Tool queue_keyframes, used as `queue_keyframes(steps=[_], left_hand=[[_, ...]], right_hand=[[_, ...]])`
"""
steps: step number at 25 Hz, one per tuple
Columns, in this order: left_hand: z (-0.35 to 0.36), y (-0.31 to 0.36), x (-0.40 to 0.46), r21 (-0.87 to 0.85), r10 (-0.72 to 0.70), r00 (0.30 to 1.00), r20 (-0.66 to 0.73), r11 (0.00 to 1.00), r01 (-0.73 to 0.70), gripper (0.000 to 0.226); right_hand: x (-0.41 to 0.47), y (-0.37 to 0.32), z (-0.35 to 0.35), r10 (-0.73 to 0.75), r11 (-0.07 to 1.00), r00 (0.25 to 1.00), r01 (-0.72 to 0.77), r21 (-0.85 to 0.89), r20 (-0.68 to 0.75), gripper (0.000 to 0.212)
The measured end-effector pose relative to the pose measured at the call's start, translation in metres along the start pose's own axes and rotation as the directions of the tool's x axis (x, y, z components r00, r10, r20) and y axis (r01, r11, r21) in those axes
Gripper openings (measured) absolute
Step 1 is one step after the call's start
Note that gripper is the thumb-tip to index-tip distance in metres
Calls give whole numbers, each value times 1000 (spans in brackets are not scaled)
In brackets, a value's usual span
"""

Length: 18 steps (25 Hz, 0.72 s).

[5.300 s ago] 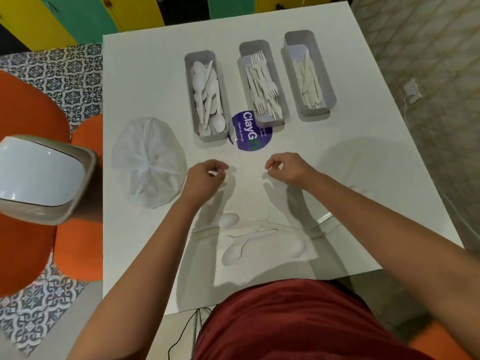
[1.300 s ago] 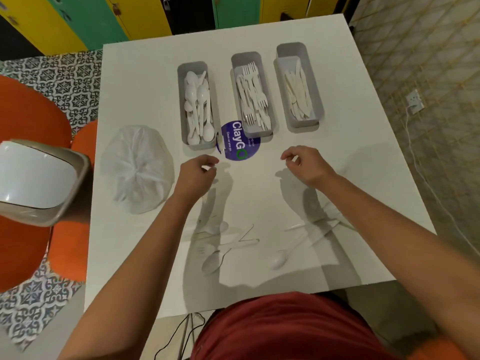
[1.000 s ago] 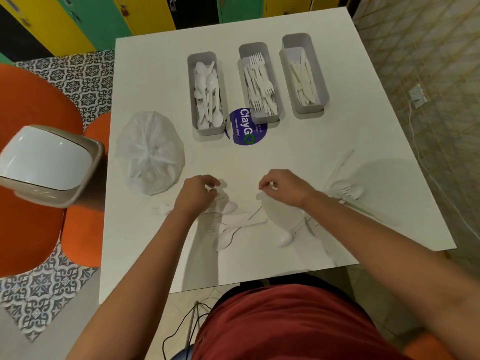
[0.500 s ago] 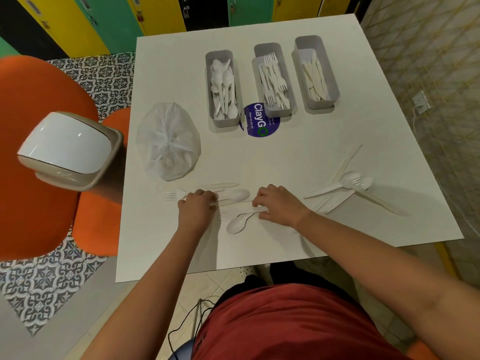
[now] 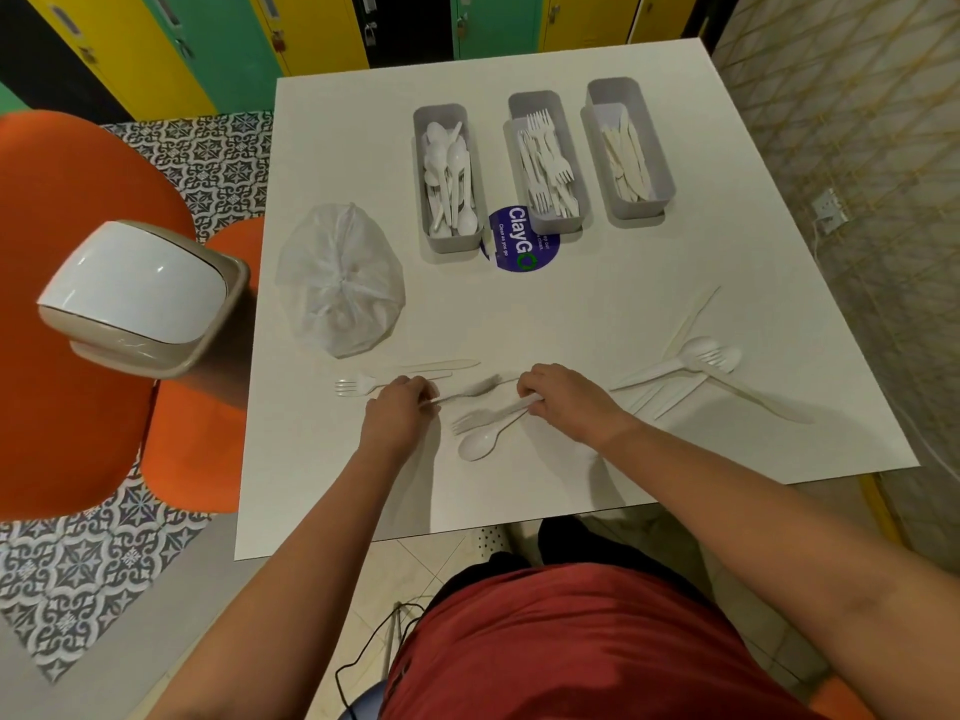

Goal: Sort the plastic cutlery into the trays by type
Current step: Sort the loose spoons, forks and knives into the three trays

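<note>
Loose plastic cutlery lies on the near half of the white table (image 5: pixel 519 314) in two groups. Centre group: a fork (image 5: pixel 358 385) and a knife (image 5: pixel 441 365) to the left, a blurred utensil (image 5: pixel 470 392), a second fork (image 5: pixel 485 417) and a spoon (image 5: pixel 480 443) between the hands. Left hand (image 5: pixel 397 413) has fingers curled, pinching the handle end of the blurred utensil; its type is hard to make out. Right hand (image 5: pixel 558 400) has fingers curled round the handle of the second fork, knuckles hiding that end. Right group (image 5: pixel 696 366): spoons, knives & a fork piled crosswise, well apart from the hands; exact count unclear.

At the far side, three grey trays side by side: spoon tray (image 5: pixel 423 148), fork tray (image 5: pixel 535 98), knife tray (image 5: pixel 660 163), each w/ matching pieces. A purple round sticker (image 5: pixel 519 246) is partly covered by the spoon and fork trays. A knotted clear plastic bag (image 5: pixel 340 283) sits left of the trays. Off the table's left edge: a white-lidded bin (image 5: pixel 135 293) & orange seats (image 5: pixel 67 241). Yellow and green lockers (image 5: pixel 218 39) are cut off at the top.
</note>
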State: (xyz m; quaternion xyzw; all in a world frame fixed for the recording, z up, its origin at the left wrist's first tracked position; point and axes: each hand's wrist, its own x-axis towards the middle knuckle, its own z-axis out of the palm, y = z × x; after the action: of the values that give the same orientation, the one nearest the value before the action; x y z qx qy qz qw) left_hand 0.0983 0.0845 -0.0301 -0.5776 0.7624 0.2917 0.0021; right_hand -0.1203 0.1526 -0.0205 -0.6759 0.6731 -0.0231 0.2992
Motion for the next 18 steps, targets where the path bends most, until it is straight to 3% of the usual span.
queue_keyframes(steps=[4,7,12,18], left_hand=[[-6,0,1,-208,-79,993,-89,976,59,14],[-16,13,8,-454,-179,977,-118,884,107,16],[-33,48,29,-784,-255,960,116,569,247,33],[-47,87,66,-868,-306,930,202,383,315,29]], right_hand=[[-3,5,-5,68,960,993,-38,276,-100,12],[-3,13,-10,123,924,974,-43,380,-189,14],[7,25,-29,276,861,911,-93,500,-306,20],[33,45,-71,403,708,893,-165,686,-201,7]])
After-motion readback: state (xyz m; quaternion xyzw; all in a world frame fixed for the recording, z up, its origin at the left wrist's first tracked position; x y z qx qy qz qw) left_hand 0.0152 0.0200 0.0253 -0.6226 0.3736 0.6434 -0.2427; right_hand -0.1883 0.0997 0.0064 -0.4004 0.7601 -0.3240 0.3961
